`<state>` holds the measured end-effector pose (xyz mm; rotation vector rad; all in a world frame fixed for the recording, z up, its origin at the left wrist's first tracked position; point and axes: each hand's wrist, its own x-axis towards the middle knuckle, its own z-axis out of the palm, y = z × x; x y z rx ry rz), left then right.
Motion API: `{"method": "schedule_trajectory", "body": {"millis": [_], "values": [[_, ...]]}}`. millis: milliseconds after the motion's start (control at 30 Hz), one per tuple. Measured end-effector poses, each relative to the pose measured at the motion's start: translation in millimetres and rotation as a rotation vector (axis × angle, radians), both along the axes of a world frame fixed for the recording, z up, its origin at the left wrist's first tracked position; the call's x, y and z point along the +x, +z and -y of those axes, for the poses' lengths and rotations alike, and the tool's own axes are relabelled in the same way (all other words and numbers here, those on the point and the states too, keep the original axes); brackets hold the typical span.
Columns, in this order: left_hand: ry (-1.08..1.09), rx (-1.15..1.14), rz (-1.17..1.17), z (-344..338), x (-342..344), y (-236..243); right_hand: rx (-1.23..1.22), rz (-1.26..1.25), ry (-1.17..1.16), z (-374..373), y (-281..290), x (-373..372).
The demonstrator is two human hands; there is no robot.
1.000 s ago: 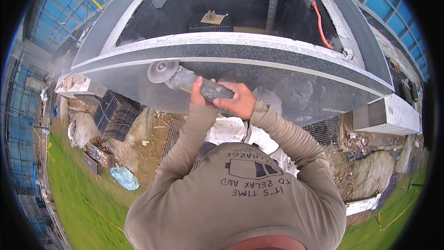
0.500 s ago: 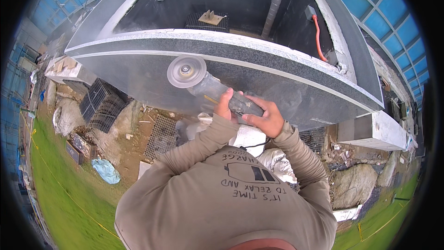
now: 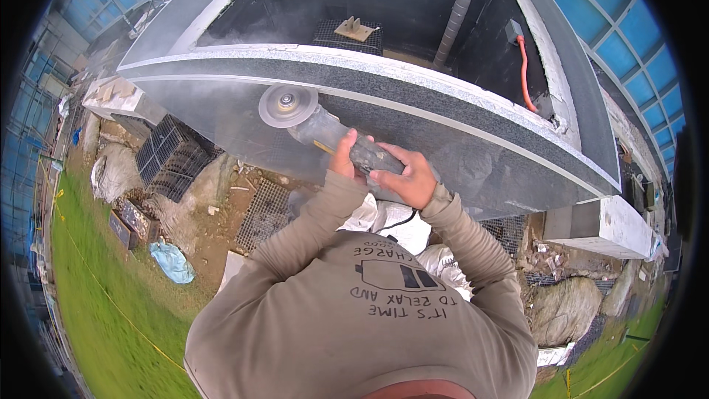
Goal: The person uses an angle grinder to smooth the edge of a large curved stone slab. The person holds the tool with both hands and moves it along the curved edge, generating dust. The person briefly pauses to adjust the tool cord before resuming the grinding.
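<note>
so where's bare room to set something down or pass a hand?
Set down: grass left of the blue plastic sheet. Pass a hand: inside the dark-walled enclosure, between grey pipe and orange conduit right of it. Crowded: at the angle grinder, held by left hand and right hand; below, white sacks and black mesh.

The angle grinder is grey and dust-coated, with a yellow part along its lower side. It lies aslant, its head at the upper left and its body sloping down to the right. Its round, pale disc looks blurred around a small hub, and its flat face is turned up to view. The disc's upper rim overlaps the pale line along the dark grey stone facing; contact depth cannot be told. The facing's long panel bows across the view, hazy with dust toward its left end.
</note>
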<state>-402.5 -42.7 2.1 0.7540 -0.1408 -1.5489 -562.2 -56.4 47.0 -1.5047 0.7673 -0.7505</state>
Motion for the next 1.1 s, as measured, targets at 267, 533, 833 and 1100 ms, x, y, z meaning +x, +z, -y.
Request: {"method": "schedule_trajectory", "body": {"millis": [267, 533, 833, 1100], "values": [[-0.012, -0.019, -0.003, 4, 12, 21, -0.020, -0.028, 0.000, 11, -1, 14], [-0.014, -0.028, -0.042, -14, -32, 4, -0.049, -0.070, 0.005, -15, 10, -35], [-0.059, -0.009, -0.071, -21, -58, -1, 0.035, -0.127, -0.026, -25, 19, -63], [-0.075, 0.013, -0.072, -18, -53, -6, 0.039, -0.093, -0.018, -23, 14, -60]]}}
